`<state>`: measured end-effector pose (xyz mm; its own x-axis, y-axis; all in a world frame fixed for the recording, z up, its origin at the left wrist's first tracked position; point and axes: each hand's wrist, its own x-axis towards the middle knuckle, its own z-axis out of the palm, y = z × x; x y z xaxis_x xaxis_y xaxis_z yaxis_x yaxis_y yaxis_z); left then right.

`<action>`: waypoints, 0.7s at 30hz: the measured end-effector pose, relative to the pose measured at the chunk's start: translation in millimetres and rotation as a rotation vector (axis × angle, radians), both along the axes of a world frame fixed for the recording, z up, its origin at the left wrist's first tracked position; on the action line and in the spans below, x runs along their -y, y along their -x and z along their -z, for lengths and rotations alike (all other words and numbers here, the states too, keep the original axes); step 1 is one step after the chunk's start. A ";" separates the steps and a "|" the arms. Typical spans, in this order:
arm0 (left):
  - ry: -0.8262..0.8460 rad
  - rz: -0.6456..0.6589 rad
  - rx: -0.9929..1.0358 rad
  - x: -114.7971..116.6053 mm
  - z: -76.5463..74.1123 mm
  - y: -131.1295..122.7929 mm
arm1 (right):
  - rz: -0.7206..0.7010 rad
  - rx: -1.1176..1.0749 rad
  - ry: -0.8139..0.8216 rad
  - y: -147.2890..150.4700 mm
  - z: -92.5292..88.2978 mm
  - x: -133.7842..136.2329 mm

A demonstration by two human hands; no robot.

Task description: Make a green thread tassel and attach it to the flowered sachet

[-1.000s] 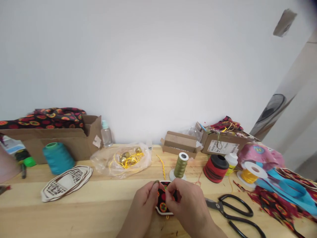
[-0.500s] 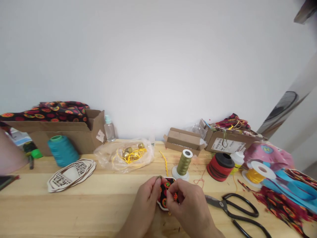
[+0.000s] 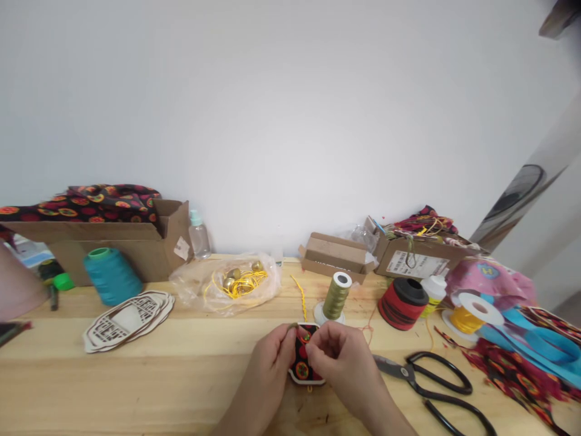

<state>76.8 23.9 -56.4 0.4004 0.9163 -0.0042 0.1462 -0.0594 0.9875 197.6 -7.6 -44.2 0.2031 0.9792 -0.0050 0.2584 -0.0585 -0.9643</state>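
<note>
Two-Hand Grip on Patterned Panel

The left hand [image 3: 271,358] was closed, thumb against fingers, on the left edge of the patterned panel [image 3: 302,368]. A short olive strand [image 3: 294,326] showed at its fingertips. The right hand [image 3: 345,357] had thumb and index finger drawn together over the panel's right side; whether a thread or needle lay between them could not be determined.

The panel, black with orange and red motifs and a white border, was located between both hands, above the near part of the wooden table [image 3: 136,390]. A small yellow loop [image 3: 310,389] projected from its lower edge.

Just beyond the hands stood the olive thread spool [image 3: 336,298], with a yellow cord [image 3: 300,297] to its left. Black-handled scissors [image 3: 410,373] lay to the right of the right hand.
</note>
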 end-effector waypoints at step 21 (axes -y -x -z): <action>-0.029 -0.010 0.011 -2.9 7.1 -0.3 | -0.024 -0.238 0.039 3.1 6.1 -5.3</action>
<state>77.1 26.8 -63.5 0.3912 0.9199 0.0267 0.1362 -0.0866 0.9869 194.4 -2.3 -50.3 0.1680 0.9818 -0.0881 0.0259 -0.0937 -0.9953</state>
